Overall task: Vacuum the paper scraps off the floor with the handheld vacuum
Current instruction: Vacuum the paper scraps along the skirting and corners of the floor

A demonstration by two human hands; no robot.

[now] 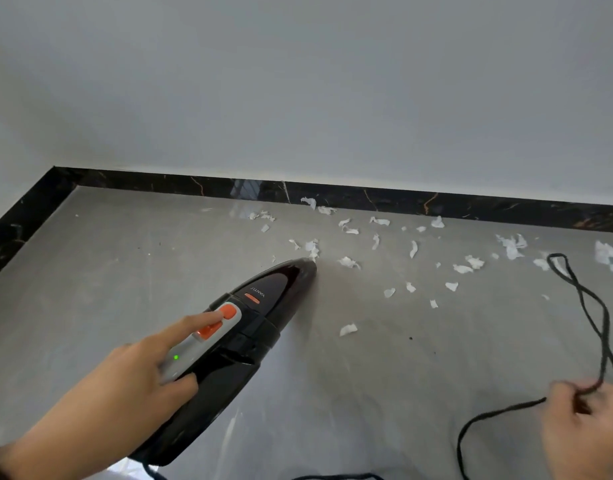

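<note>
A black handheld vacuum (249, 341) is held by the left hand (142, 372) at the near left of the floor (125, 271). The fingers are curled round its grey handle, and the pointing finger is stretched out along the top so that its tip is laid on an orange button (227, 311). A small green light (176, 357) is lit on the handle, just beside the hand. The vacuum is tilted, with its nose (306, 268) pointed far and to the right and put down on the floor.

White paper scraps (412, 249) are spread over the grey floor, out past the nose and well away from the left hand. One scrap (312, 249) is right at the nose and seems to be touched by it. One more scrap (348, 329) is found nearer, to the right of the vacuum body. Most of the rest are scattered to the far right, near the dark strip (367, 195) at the bottom of the white wall (298, 81).

A black cord (596, 323) is pinched by the right hand (585, 427) at the near right. The fingers are curled round it. A loop of the cord is laid out on the floor, far from the hand, among the scraps on the right. More cord is trailed along the near edge.
</note>
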